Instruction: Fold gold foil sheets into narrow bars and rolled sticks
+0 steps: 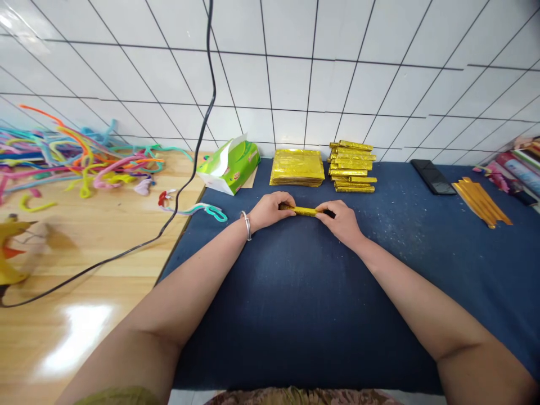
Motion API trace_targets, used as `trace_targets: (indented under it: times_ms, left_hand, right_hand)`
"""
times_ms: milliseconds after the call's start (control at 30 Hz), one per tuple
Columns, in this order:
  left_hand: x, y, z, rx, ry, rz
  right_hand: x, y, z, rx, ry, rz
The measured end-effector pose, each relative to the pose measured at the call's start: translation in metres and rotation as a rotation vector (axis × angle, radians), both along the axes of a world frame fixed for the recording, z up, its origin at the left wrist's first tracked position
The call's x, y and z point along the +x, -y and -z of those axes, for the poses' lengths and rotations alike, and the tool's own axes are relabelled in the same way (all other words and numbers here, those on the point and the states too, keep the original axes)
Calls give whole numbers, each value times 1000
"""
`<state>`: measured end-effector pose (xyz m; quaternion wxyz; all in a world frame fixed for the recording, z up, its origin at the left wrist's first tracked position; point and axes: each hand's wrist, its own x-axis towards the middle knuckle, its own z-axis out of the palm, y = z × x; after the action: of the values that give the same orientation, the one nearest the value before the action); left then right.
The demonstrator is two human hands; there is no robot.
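Note:
Between my two hands lies a narrow gold foil paper roll (304, 211), level and close to the dark blue cloth (295, 315). My left hand (272, 209), with a silver bangle at the wrist, pinches its left end. At its right end the thumb and fingers of my right hand (340, 220) are closed on it. Just behind stands a flat stack of gold foil sheets (297, 167). To the right of that stack, several similar gold rolls (352, 166) are piled up. My fingers hide both ends of the held roll.
A green tissue pack (236, 169) stands left of the sheets. Colourful pipe cleaners (88, 154) heap on the wooden table (126, 281). A black cable (206, 121) hangs across the left side. On the right are a black phone (432, 176) and flat golden strips (481, 201).

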<state>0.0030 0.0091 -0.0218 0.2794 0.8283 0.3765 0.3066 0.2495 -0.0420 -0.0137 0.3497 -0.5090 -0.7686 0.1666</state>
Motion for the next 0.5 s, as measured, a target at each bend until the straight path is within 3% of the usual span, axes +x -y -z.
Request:
trace_targets:
  times_ms: [233,500]
  left_hand:
    - [2,2,-1,15,57,-48]
    - [3,0,3,-5,55,-57]
  right_hand:
    - [0,3,-3,20,-15,4]
    - [-1,-3,5,23,56,18]
